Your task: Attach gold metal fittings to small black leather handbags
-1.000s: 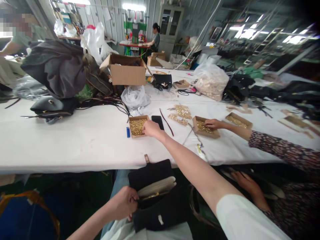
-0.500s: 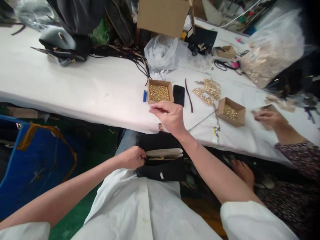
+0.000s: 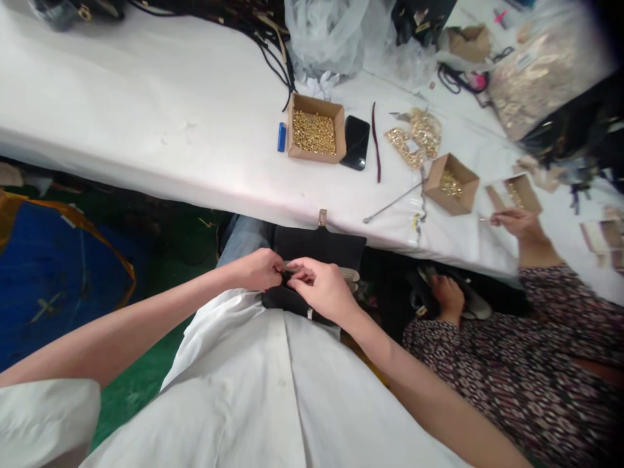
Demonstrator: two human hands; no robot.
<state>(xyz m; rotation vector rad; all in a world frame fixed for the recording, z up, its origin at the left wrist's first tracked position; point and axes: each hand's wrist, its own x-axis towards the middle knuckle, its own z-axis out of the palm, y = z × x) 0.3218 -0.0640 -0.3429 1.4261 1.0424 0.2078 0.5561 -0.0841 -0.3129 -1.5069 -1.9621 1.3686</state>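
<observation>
A black bag (image 3: 322,248) with a light inner edge lies open on my lap against the table edge. My left hand (image 3: 266,268) is closed on the bag's left side. Close beside it, my right hand (image 3: 319,284) is bent over the bag's opening, its thumb and fingers pinched; whatever lies between them is too small to name. On the table ahead stands a cardboard box of small gold pieces (image 3: 316,133), with a blue lighter (image 3: 281,137) to its left and a black phone (image 3: 356,143) to its right.
Another small box (image 3: 452,184) of gold parts and a metal rod (image 3: 392,203) are on the white table (image 3: 195,162). At the right, a co-worker's hand (image 3: 519,224) holds something small. A blue sack (image 3: 63,286) stands at lower left.
My right hand has come down from the front of the gold-piece box to the bag, next to my left hand. The view has tilted downward. The co-worker's hand has shifted slightly.
</observation>
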